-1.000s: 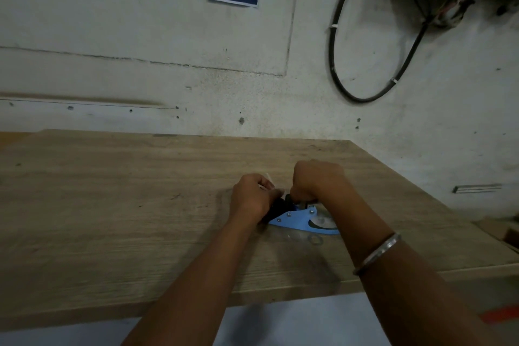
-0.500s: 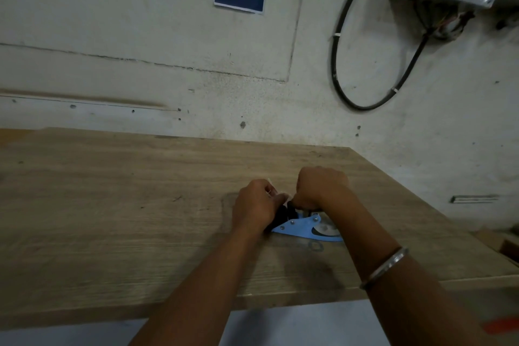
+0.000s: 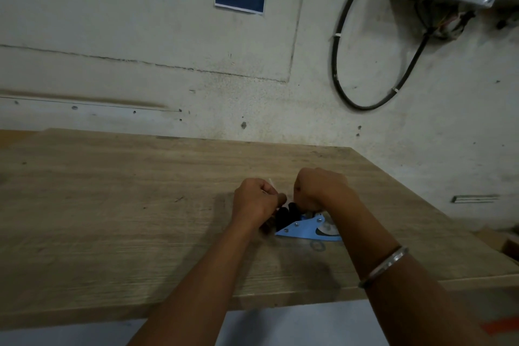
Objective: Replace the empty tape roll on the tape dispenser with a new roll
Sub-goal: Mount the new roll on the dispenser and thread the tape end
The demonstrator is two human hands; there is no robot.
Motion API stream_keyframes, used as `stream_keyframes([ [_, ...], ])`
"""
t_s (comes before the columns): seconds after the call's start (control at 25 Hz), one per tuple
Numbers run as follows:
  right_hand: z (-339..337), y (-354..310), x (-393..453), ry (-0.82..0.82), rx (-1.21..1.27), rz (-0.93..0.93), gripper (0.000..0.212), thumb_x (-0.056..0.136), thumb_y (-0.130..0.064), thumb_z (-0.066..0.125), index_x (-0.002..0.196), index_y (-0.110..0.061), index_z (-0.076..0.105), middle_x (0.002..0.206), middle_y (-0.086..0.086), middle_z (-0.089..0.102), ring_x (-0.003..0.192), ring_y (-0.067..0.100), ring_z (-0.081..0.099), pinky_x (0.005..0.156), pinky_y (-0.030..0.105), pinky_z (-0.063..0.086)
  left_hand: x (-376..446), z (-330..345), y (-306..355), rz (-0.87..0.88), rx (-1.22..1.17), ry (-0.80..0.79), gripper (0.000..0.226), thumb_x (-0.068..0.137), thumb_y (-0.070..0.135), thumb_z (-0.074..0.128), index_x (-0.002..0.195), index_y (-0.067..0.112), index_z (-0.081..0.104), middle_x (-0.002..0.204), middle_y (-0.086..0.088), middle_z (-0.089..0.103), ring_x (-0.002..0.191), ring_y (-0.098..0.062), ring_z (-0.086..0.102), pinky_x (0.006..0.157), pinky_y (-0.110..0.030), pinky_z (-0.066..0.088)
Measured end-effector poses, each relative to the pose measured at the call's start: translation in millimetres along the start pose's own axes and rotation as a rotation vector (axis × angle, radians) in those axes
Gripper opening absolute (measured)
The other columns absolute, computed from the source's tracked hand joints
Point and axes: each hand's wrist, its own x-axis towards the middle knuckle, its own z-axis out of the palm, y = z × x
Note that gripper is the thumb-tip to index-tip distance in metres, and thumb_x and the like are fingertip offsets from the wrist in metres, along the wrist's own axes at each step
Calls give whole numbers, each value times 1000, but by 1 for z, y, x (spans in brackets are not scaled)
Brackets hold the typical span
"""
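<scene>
The table [image 3: 118, 205] at mid-frame is matt, grained wood. The tape dispenser [image 3: 306, 229] shows smooth blue plastic with small shiny metal screws. The bangle [image 3: 384, 265], lower right, is polished metal.

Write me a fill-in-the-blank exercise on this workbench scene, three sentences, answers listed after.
1. The tape dispenser lying on the wooden table has a side plate coloured ____.
2. A metal bangle is worn on the ____ forearm.
3. Both hands, left and right, are working at the dispenser with fingers ____.

Missing words: blue; right; curled
</scene>
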Motion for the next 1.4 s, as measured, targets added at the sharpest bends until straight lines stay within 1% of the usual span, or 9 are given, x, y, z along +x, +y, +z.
stream_keyframes([
  [0.24,0,0,-2,42,35,8,19,78,-27,72,96,-21,71,93,0,70,86,21,65,85,42,55,-8,1,-1,7,1,-5,5,82,16,76,82,15,71,76,-3,73,60,-12,69,45,-22,48],
  [0.44,-6,8,-9,-41,132,-65,12,79,-24,66,87,-29,74,87,-5,72,85,17,66,84,40,57,-12,3,-6,62,42,2,8,86,13,72,78,14,75,75,-4,73,61,-11,69,50,-22,54],
  [0.56,-10,10,-12,-101,198,-116,22,81,-16,60,93,-25,76,90,-5,73,86,16,66,84,39,57,-14,8,-7,113,100,40,8,86,13,70,79,14,75,79,-3,74,68,-13,70,61,-28,59],
  [0.72,-20,13,-16,-213,323,-199,27,87,-5,57,106,-17,72,96,-2,67,86,14,62,71,28,50,-17,12,-9,193,188,76,8,87,16,69,84,14,76,82,0,73,74,-11,68,62,-21,51],
  [0.84,-34,18,-19,-279,486,-227,27,91,-10,59,116,-15,69,112,-2,66,105,15,60,90,30,45,-18,13,-10,202,221,96,9,86,14,66,81,15,73,78,2,70,70,-10,63,52,-14,41],
  [0.92,-31,19,-19,-239,413,-230,24,89,-14,63,112,-17,71,113,-3,67,106,14,59,91,31,43,-17,13,-10,194,216,104,9,86,14,66,80,15,73,79,2,70,70,-10,63,53,-15,43],
  [1.04,-16,15,-15,-111,258,-169,17,83,-9,68,96,-17,74,102,1,71,93,16,65,84,34,55,-17,12,-9,162,173,80,7,86,15,69,82,16,75,84,-1,73,75,-13,68,67,-28,58],
  [1.2,-8,12,-13,12,144,-111,6,77,-17,74,82,-21,72,86,-2,72,82,17,68,83,40,59,-18,10,-7,163,151,69,7,86,15,70,81,17,75,85,-1,74,77,-12,68,65,-23,52],
  [1.4,3,4,-17,161,-54,-112,15,84,-20,67,98,-17,70,97,6,69,87,26,67,77,36,55,-22,9,-4,177,167,82,7,84,16,71,79,17,76,83,1,74,76,-10,66,64,-22,48],
])
